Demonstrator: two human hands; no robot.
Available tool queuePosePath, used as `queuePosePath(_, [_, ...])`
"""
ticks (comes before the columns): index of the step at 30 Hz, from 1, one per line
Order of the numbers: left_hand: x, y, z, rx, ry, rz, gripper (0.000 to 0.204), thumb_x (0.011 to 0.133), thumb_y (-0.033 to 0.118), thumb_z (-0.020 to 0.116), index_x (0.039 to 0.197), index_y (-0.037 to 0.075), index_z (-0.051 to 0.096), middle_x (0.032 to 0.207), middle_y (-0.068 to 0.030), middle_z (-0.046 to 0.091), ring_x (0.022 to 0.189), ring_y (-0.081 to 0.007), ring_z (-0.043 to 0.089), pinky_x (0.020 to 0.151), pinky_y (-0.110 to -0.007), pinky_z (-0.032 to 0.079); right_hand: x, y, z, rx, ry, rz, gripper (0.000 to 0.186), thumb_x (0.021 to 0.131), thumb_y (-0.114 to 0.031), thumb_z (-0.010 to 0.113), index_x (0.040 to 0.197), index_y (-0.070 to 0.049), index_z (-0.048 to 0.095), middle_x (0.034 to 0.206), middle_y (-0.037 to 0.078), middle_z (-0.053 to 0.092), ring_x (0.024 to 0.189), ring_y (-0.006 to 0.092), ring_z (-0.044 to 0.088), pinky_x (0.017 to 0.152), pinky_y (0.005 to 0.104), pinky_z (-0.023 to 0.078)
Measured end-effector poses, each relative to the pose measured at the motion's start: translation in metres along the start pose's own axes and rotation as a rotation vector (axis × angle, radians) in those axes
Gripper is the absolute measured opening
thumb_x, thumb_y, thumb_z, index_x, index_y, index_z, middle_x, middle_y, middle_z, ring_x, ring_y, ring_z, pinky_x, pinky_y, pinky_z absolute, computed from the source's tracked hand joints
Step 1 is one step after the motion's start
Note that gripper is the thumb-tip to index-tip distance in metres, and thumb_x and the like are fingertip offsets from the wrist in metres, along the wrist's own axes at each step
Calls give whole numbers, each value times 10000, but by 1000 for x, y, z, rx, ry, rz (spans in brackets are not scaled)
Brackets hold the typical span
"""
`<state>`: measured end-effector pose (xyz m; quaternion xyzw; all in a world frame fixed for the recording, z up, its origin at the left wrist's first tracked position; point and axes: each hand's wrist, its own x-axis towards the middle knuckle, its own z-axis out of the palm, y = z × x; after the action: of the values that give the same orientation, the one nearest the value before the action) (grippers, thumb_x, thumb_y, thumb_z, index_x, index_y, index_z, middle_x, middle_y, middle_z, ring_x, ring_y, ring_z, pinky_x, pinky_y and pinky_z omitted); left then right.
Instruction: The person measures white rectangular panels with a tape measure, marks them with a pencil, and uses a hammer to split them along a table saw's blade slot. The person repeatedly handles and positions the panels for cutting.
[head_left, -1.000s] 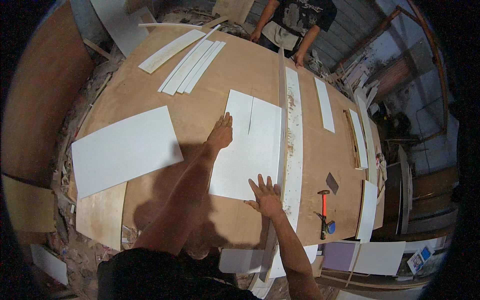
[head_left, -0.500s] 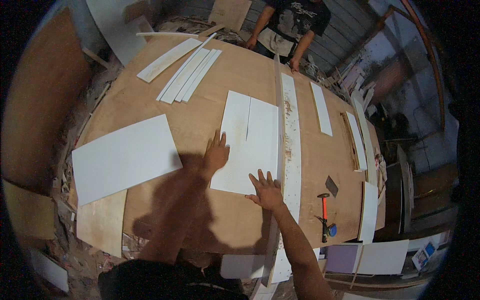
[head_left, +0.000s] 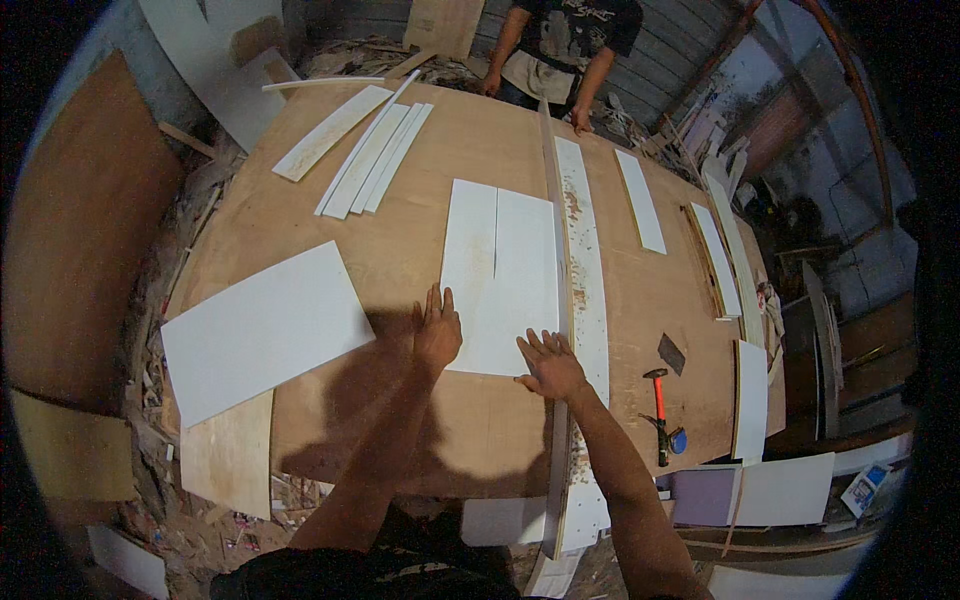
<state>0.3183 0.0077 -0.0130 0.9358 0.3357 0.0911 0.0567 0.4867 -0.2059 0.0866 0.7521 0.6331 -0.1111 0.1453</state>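
Note:
My left hand (head_left: 437,335) rests with fingers apart on the lower left edge of a white rectangular board (head_left: 500,310), which has a thin dark line or slit running from its top edge to about the middle. My right hand (head_left: 548,365) lies spread at the board's lower right, beside a long straight strip (head_left: 586,290) with a stained white face and a raised edge, against which the board's right side lies. The board rests on a large brown plywood sheet (head_left: 650,310). A red-handled hammer (head_left: 659,400) and a blue round tool (head_left: 678,441) lie to the right.
Another person (head_left: 560,50) stands at the far edge, a hand (head_left: 581,122) by the long strip. White strips (head_left: 370,160) lie at upper left, a larger white panel (head_left: 265,330) at left, narrow pieces (head_left: 640,200) at right. Scrap (head_left: 200,480) surrounds the sheet; boards lean on walls.
My left hand has moved down along the board's left edge, toward me. My right hand is slightly higher in the picture, still flat on the board. The view has shifted a little.

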Motion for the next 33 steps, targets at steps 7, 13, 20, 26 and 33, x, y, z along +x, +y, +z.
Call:
queuePosePath(7, [29, -4, -7, -256, -5, -80, 588, 1049, 258, 416, 1544, -49, 331, 1636, -271, 240, 1533, -362, 235, 1237, -559, 165, 23, 19, -4, 32, 46, 4, 911, 911, -625, 598, 1591, -96, 300, 1646, 154, 312, 1485, 422, 328, 1221, 589, 227])
queuePosePath(13, [58, -11, -9, -317, -56, -70, 593, 1052, 239, 395, 1548, -70, 297, 1642, -303, 186, 1534, -398, 218, 1240, -582, 141, 45, 31, -10, 43, 70, 8, 914, 904, -606, 620, 1585, -83, 307, 1643, 158, 318, 1473, 421, 348, 1215, 586, 238])
queuePosePath(20, [91, -15, 3, -299, 21, -54, 600, 1026, 205, 448, 1530, -94, 322, 1621, -342, 208, 1522, -431, 237, 1224, -603, 166, 69, 45, -24, 74, 3, 50, 916, 908, -598, 621, 1597, -97, 284, 1661, 149, 280, 1505, 416, 292, 1242, 562, 201])
queuePosePath(26, [117, -21, 9, -349, -55, -67, 610, 1048, 225, 393, 1549, -99, 266, 1632, -345, 157, 1533, -444, 193, 1229, -608, 149, 91, 57, -29, 51, -55, 99, 948, 893, -661, 610, 1611, -141, 275, 1680, 103, 245, 1533, 363, 251, 1271, 519, 158])
queuePosePath(33, [141, -26, 15, -301, -44, -44, 613, 1055, 230, 370, 1559, -94, 237, 1633, -343, 152, 1529, -457, 189, 1228, -610, 147, 112, 73, -29, 26, -9, 76, 955, 894, -679, 597, 1608, -133, 276, 1672, 116, 261, 1510, 406, 286, 1252, 556, 192])
